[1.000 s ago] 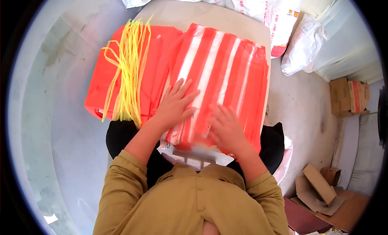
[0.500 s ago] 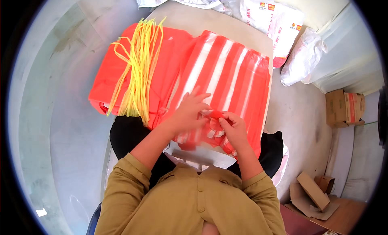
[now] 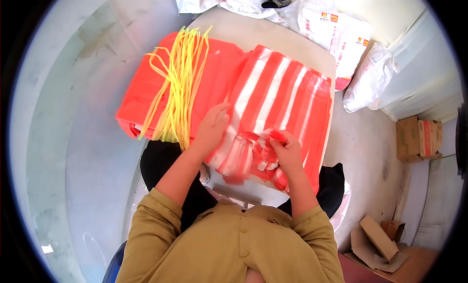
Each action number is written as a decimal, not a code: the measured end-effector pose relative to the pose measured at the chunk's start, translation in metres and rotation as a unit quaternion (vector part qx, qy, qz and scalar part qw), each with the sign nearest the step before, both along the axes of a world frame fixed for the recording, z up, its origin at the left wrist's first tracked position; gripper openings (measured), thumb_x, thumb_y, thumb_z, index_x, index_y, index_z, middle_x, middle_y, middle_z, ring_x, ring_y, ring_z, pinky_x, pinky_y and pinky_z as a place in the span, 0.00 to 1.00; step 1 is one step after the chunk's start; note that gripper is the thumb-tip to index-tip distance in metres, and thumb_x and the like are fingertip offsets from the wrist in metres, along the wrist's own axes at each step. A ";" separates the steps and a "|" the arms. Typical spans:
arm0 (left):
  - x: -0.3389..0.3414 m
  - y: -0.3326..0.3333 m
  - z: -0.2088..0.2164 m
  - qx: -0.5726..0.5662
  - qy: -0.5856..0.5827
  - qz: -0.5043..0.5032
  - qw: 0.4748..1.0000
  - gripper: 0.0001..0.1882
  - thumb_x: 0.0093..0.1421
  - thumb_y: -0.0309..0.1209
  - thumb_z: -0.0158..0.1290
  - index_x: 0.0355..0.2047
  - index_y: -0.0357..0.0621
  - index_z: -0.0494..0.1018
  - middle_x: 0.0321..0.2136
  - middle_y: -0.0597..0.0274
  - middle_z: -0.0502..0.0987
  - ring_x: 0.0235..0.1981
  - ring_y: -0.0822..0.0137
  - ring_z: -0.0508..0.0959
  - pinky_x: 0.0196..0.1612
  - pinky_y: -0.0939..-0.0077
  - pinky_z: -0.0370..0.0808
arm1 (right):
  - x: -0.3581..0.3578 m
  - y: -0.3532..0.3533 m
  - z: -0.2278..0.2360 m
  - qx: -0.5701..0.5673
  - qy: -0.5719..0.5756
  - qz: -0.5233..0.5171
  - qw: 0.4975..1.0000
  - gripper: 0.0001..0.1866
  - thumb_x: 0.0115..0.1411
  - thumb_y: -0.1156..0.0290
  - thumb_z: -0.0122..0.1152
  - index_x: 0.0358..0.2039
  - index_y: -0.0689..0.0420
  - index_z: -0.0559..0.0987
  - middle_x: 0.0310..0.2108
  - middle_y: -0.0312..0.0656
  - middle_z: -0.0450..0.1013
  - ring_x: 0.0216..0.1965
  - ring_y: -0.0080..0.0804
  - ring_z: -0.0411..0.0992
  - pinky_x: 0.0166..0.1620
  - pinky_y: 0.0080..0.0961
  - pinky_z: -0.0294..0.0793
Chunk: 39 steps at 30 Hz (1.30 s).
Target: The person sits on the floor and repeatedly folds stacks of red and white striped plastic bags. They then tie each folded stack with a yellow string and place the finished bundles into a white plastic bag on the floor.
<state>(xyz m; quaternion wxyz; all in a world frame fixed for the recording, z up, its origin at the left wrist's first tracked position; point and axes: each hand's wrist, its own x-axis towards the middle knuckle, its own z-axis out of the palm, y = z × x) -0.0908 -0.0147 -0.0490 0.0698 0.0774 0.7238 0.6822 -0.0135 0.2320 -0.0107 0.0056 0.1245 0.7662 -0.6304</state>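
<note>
Red-and-white striped plastic sheets [image 3: 273, 83], perhaps bags, lie stacked in front of me. Near the stack's front edge, a gathered bunch of striped plastic [image 3: 261, 154] is crumpled and partly blurred. My right hand [image 3: 288, 154] pinches the right end of this bunch between thumb and fingers. Just left of it, my left hand [image 3: 212, 129] hovers at the stack's left edge with its fingers stretched out, holding nothing I can see. Beside it, a bundle of thin yellow strips [image 3: 179, 88] lies across a folded red plastic pile [image 3: 141, 83].
The piles rest on a pale table [image 3: 234, 27]. White printed sacks [image 3: 314, 22] stand beyond it, and a full white bag [image 3: 370, 78] is at the far right. Cardboard boxes [image 3: 414, 137] sit at the right, and an opened carton [image 3: 375, 241] is at lower right.
My left hand has moved left, away from the gathered striped plastic. My right hand keeps its pinch on the bunch. The whole view has shifted slightly.
</note>
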 end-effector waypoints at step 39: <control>0.037 -0.027 0.029 0.030 -0.197 -0.017 0.980 0.49 0.61 0.17 0.58 0.78 0.53 0.48 0.53 0.48 0.77 0.47 0.66 0.81 0.50 0.71 0.80 | 0.009 0.008 -0.024 0.011 0.113 0.007 0.993 0.10 0.61 0.80 0.66 0.43 0.58 0.83 0.41 0.38 0.80 0.42 0.31 0.78 0.44 0.28 0.79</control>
